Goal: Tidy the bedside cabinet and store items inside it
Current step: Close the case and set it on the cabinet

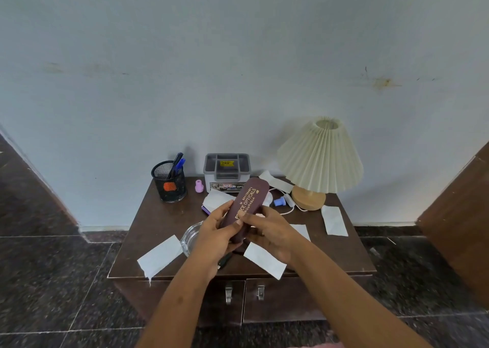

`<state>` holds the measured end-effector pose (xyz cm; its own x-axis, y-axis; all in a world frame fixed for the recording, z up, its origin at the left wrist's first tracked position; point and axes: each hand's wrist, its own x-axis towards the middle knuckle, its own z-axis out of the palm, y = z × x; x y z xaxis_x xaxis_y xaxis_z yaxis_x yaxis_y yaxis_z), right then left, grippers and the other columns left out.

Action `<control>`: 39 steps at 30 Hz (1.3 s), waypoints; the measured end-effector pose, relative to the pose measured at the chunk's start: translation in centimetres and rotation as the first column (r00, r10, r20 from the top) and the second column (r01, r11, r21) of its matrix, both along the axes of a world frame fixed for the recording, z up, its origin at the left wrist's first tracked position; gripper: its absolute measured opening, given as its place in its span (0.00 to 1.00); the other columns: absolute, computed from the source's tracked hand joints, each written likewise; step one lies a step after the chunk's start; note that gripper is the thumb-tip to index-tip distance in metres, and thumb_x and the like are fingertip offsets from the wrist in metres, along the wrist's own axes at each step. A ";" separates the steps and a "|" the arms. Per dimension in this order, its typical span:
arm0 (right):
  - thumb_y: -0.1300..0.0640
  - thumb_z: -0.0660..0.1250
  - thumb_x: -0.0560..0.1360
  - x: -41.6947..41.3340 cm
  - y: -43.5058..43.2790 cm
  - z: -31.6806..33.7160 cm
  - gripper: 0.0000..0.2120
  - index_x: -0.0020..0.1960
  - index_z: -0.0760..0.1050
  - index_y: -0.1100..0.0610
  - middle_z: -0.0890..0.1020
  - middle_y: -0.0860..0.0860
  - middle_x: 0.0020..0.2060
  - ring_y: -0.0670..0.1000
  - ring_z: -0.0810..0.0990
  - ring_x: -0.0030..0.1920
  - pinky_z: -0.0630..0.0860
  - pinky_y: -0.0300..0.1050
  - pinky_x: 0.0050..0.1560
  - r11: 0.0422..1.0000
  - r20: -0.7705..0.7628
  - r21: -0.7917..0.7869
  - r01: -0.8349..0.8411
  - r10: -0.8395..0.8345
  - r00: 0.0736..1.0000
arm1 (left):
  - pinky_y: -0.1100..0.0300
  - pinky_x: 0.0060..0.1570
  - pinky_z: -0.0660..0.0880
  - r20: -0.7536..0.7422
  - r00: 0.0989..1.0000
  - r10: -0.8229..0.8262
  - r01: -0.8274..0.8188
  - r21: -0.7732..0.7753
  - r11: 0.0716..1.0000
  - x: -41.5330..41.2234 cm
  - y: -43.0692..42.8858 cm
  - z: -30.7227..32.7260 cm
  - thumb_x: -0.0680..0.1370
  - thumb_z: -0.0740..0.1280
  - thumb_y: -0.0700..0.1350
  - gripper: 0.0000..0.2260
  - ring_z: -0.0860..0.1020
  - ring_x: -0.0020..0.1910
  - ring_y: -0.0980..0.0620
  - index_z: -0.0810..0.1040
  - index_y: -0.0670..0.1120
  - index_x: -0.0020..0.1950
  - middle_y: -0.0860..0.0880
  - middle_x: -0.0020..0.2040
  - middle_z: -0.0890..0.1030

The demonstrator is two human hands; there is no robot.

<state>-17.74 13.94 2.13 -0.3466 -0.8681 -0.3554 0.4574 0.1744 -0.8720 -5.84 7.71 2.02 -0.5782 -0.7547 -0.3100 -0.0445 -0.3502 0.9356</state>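
A maroon spectacle case (248, 199) with gold lettering is held tilted above the middle of the dark wooden bedside cabinet (156, 218). My left hand (215, 234) grips its lower end from the left and my right hand (267, 231) grips it from the right, thumb on the lid. The case looks closed. Both cabinet doors (280, 300) below are closed, each with a metal handle.
On top stand a black mesh pen holder (169, 182), a pink cap (199, 186), a grey organiser box (227, 171), a pleated lamp (318, 159) with white cord, a blue plug-like piece (279, 202), a glass ashtray (189, 237) and several white paper slips (158, 255).
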 end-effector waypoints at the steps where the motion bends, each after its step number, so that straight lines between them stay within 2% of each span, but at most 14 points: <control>1: 0.59 0.69 0.75 0.0 0.0 -0.1 0.19 0.64 0.70 0.60 0.82 0.55 0.55 0.54 0.83 0.52 0.81 0.43 0.45 1.000 -0.014 0.018 -0.010 0.010 1.000 | 0.54 0.48 0.80 0.003 1.000 -0.006 0.006 0.005 1.000 0.1 0.0 0.1 0.77 0.66 0.39 0.21 0.77 0.60 0.44 0.72 0.52 0.68 0.47 0.62 0.76; 4: 0.58 0.66 0.76 -0.2 0.1 -0.1 0.16 0.63 0.71 0.58 0.82 0.54 0.53 0.52 0.83 0.49 0.80 0.42 0.40 0.996 -0.060 0.089 -0.015 0.020 0.998 | 0.57 0.45 0.81 -0.006 0.999 -0.038 0.039 0.061 0.997 0.2 0.1 0.4 0.79 0.63 0.37 0.20 0.79 0.56 0.47 0.72 0.52 0.68 0.46 0.60 0.78; 6: 0.57 0.65 0.77 -0.9 0.4 0.2 0.14 0.62 0.71 0.57 0.82 0.53 0.52 0.52 0.81 0.48 0.80 0.45 0.43 0.989 -0.089 0.143 -0.032 0.045 0.995 | 0.55 0.47 0.80 0.016 0.995 -0.097 0.096 0.069 0.993 0.3 0.2 0.4 0.79 0.62 0.36 0.20 0.80 0.53 0.48 0.71 0.54 0.67 0.47 0.58 0.80; 8: 0.58 0.64 0.78 -2.4 1.0 0.9 0.11 0.60 0.72 0.57 0.81 0.53 0.51 0.52 0.80 0.49 0.80 0.50 0.49 0.982 -0.087 0.182 -0.048 0.065 0.994 | 0.55 0.51 0.79 0.062 0.980 -0.192 0.190 0.039 0.981 0.1 0.4 0.3 0.79 0.62 0.36 0.21 0.80 0.56 0.50 0.71 0.58 0.66 0.52 0.59 0.81; 10: 0.59 0.64 0.78 -4.8 2.4 1.6 0.11 0.60 0.71 0.56 0.80 0.54 0.52 0.53 0.79 0.51 0.79 0.52 0.50 0.972 -0.113 0.222 -0.073 0.100 0.989 | 0.58 0.50 0.78 0.128 0.949 -0.287 0.289 0.004 0.957 -0.2 1.0 0.3 0.78 0.63 0.36 0.21 0.78 0.59 0.52 0.73 0.59 0.63 0.55 0.59 0.80; 13: 0.63 0.63 0.78 -8.9 5.7 1.9 0.13 0.60 0.68 0.52 0.78 0.54 0.54 0.56 0.78 0.54 0.77 0.55 0.49 0.944 -0.188 0.325 -0.049 0.116 0.975 | 0.60 0.47 0.76 0.182 0.913 -0.366 0.374 -0.009 0.928 -1.2 2.3 0.0 0.79 0.63 0.36 0.18 0.79 0.53 0.53 0.75 0.57 0.62 0.56 0.56 0.81; 17: 0.71 0.61 0.76 -12.8 10.6 0.6 0.22 0.65 0.66 0.53 0.77 0.57 0.54 0.55 0.78 0.49 0.77 0.53 0.43 0.863 -0.198 0.504 0.034 0.077 0.977 | 0.57 0.52 0.75 0.245 0.856 -0.455 0.476 -0.031 0.879 -2.6 4.5 -0.4 0.80 0.61 0.40 0.13 0.78 0.48 0.52 0.75 0.54 0.61 0.55 0.53 0.81; 19: 0.70 0.61 0.76 -13.5 12.1 -0.1 0.22 0.66 0.65 0.53 0.78 0.56 0.55 0.55 0.78 0.49 0.76 0.53 0.42 0.824 -0.224 0.564 0.051 0.093 0.970 | 0.60 0.48 0.74 0.271 0.828 -0.491 0.521 -0.049 0.852 -3.2 5.4 -0.5 0.80 0.62 0.42 0.12 0.78 0.48 0.53 0.76 0.54 0.60 0.54 0.54 0.81; 23: 0.68 0.62 0.77 -13.7 12.5 -0.9 0.17 0.60 0.67 0.51 0.77 0.53 0.48 0.53 0.77 0.45 0.73 0.58 0.54 0.755 -0.287 0.649 0.093 0.130 0.949 | 0.63 0.45 0.74 0.339 0.776 -0.532 0.584 -0.067 0.809 -3.7 6.6 -1.3 0.79 0.63 0.46 0.10 0.78 0.47 0.55 0.76 0.55 0.59 0.52 0.56 0.80; 25: 0.67 0.64 0.76 -13.7 12.1 -1.4 0.18 0.61 0.67 0.51 0.76 0.55 0.52 0.54 0.76 0.48 0.73 0.58 0.56 0.706 -0.345 0.701 0.105 0.206 0.916 | 0.64 0.43 0.74 0.382 0.748 -0.542 0.607 -0.064 0.792 -3.4 6.7 -1.6 0.79 0.64 0.47 0.10 0.78 0.48 0.55 0.76 0.55 0.60 0.52 0.55 0.80; 28: 0.62 0.65 0.76 -13.4 10.9 -2.2 0.22 0.67 0.65 0.52 0.73 0.56 0.56 0.56 0.74 0.55 0.75 0.55 0.56 0.644 -0.393 0.758 0.101 0.328 0.859 | 0.62 0.44 0.73 0.420 0.724 -0.548 0.623 -0.057 0.780 -2.9 6.5 -2.0 0.78 0.64 0.47 0.11 0.78 0.47 0.55 0.76 0.54 0.60 0.52 0.53 0.79; 31: 0.60 0.63 0.78 -13.5 9.6 -3.0 0.22 0.70 0.63 0.53 0.72 0.57 0.59 0.57 0.74 0.57 0.76 0.53 0.53 0.640 -0.433 0.757 0.131 0.342 0.834 | 0.61 0.44 0.73 0.405 0.742 -0.534 0.605 -0.061 0.794 -2.8 5.9 -2.2 0.78 0.65 0.46 0.09 0.78 0.45 0.55 0.76 0.54 0.58 0.52 0.48 0.79; 36: 0.58 0.60 0.78 -14.4 8.1 -4.2 0.21 0.71 0.63 0.57 0.73 0.59 0.63 0.57 0.76 0.54 0.78 0.50 0.45 0.641 -0.527 0.740 0.205 0.363 0.768 | 0.61 0.44 0.73 0.383 0.767 -0.515 0.586 -0.089 0.805 -3.2 5.6 -2.3 0.78 0.65 0.45 0.08 0.78 0.44 0.56 0.76 0.54 0.56 0.53 0.46 0.79; 39: 0.56 0.58 0.80 -14.8 7.9 -4.7 0.19 0.68 0.64 0.61 0.73 0.61 0.63 0.60 0.76 0.59 0.78 0.53 0.53 0.606 -0.568 0.752 0.260 0.395 0.722 | 0.61 0.43 0.73 0.399 0.748 -0.530 0.609 -0.095 0.788 -3.3 5.6 -2.6 0.78 0.65 0.46 0.09 0.77 0.44 0.56 0.76 0.53 0.57 0.53 0.45 0.79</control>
